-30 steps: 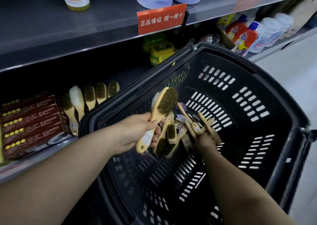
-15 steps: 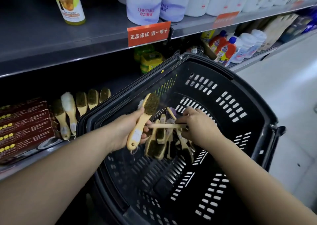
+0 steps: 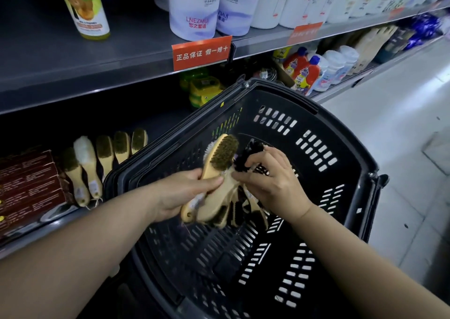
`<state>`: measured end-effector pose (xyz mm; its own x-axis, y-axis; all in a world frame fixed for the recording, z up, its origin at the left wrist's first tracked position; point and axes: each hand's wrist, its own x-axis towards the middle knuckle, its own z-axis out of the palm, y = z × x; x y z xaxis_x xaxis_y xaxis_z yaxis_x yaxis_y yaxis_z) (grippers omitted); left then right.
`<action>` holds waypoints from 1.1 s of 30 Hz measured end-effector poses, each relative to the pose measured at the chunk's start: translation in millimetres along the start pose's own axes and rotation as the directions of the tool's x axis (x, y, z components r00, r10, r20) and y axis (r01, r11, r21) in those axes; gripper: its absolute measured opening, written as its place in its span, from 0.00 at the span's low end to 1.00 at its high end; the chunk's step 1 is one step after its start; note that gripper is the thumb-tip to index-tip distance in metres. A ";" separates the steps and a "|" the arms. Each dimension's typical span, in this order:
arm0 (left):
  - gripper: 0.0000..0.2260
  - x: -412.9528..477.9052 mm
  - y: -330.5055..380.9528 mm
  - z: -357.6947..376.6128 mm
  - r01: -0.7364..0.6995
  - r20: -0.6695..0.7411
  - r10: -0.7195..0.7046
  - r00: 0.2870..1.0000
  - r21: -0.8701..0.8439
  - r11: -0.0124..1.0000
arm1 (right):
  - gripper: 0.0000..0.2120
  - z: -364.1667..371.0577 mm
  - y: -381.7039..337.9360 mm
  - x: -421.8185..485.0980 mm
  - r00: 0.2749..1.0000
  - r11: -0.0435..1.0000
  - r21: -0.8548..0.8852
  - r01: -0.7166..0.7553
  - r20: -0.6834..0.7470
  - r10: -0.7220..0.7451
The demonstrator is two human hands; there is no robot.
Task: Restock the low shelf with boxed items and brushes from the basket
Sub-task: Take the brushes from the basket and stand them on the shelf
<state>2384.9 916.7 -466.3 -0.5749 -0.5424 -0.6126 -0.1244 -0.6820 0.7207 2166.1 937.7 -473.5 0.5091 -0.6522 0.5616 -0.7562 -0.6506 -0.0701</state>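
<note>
Over the basket (image 3: pixel 353 148), mid-frame: your left grip (image 3: pixel 177 197) is clamped round the handle of a pale brush (image 3: pixel 220 155), bristles pointing to 12 o'clock. A white brush (image 3: pixel 208 148) seems tucked behind it. Your right grip (image 3: pixel 272 182) is curled on a dark brush (image 3: pixel 250 154) and meets the left bundle on its 3 o'clock side. Under both hands lie loose brushes (image 3: pixel 246 211); they are blurred, so count unclear.

At 9 o'clock from the basket is the low shelf (image 3: pixel 29 233). Its brush row (image 3: pixel 104 158) has heads toward the back, and the boxes (image 3: pixel 29 184) sit just beyond at 9.

Step, by my reading: you are building a handful before carrying it over.

- Lay the dark brush alongside the pale one, heads the same way, so your left thumb pins both handles.
- Don't overfill. Smooth handles will likely fan out and slip.
- Lift clear of the pile below, since tags may snag.
- Aim for the 3 o'clock end of the row, where bare shelf shows, and match the row's heading.
</note>
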 end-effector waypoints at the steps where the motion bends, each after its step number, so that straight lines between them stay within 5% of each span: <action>1: 0.19 -0.8 0.7 -0.9 -0.008 0.029 0.009 1.000 -0.017 1.000 | 0.06 8.3 -0.9 4.3 1.000 1.000 -0.003 0.001 -0.026 -0.001; 4: 0.16 1.2 1.3 -3.5 -0.066 -0.044 0.063 0.997 -0.079 0.995 | 0.10 32.5 1.2 11.2 0.998 0.999 0.047 -0.027 -0.059 0.030; 7: 0.12 6.4 -1.5 -5.6 -0.088 -0.153 0.086 0.985 -0.010 0.996 | 0.23 56.5 8.8 1.1 0.949 0.932 0.179 -0.314 0.034 0.313; 8: 0.11 7.4 -3.2 -5.9 -0.087 -0.167 0.090 0.982 0.024 0.996 | 0.26 64.7 14.1 -5.0 0.871 0.849 0.196 -0.490 0.076 0.485; 10: 0.08 7.9 -5.7 -6.1 -0.088 -0.191 0.098 0.977 0.060 0.994 | 0.28 83.7 29.8 -21.3 0.562 0.541 0.152 -0.827 0.193 0.804; 12: 0.05 8.3 -5.6 -5.6 -0.097 -0.225 0.113 0.968 0.081 0.992 | 0.27 104.0 43.6 -41.6 0.187 0.218 -0.031 -0.975 0.410 0.893; 13: 0.03 9.0 -5.1 -5.0 -0.098 -0.245 0.114 0.963 0.076 0.992 | 0.27 116.3 45.9 -53.8 0.045 0.145 -0.148 -0.978 0.530 0.847; 15: 0.05 10.9 -3.8 -3.3 -0.090 -0.283 0.090 0.955 0.015 0.996 | 0.29 140.5 39.8 -73.4 -0.123 0.098 -0.280 -0.955 0.674 0.728; 19: 0.06 12.0 -4.9 -4.4 -0.063 -0.301 0.057 0.952 -0.010 0.998 | 0.39 183.5 16.5 -95.7 -0.312 -0.162 -0.281 -0.946 0.657 0.686; 21: 0.03 11.5 -7.9 -7.9 -0.049 -0.295 0.057 0.954 0.034 0.998 | 0.46 197.5 9.0 -102.4 -0.373 -0.241 -0.288 -0.927 0.625 0.686; 25: 0.05 8.8 -11.0 -12.8 0.022 -0.272 -0.006 0.962 0.054 0.998 | 0.51 206.5 5.7 -106.7 -0.381 -0.326 -0.204 -0.923 0.596 0.707; 30: 0.13 5.3 -7.8 -12.1 0.079 -0.299 -0.062 0.952 0.046 0.996 | 0.29 183.4 13.3 -98.9 -0.360 -0.226 -0.280 -0.933 0.746 0.560; 33: 0.13 3.9 -5.4 -8.8 0.093 -0.301 -0.075 0.951 0.045 0.995 | 0.21 154.2 18.1 -88.2 -0.383 -0.370 -0.226 -0.901 0.815 0.435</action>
<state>2390.4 914.0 -475.5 -0.2938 -0.6119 -0.7343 -0.2137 -0.7067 0.6744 2171.0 923.4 -651.5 -0.1887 -0.3505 -0.9174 -0.2718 0.9163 -0.2942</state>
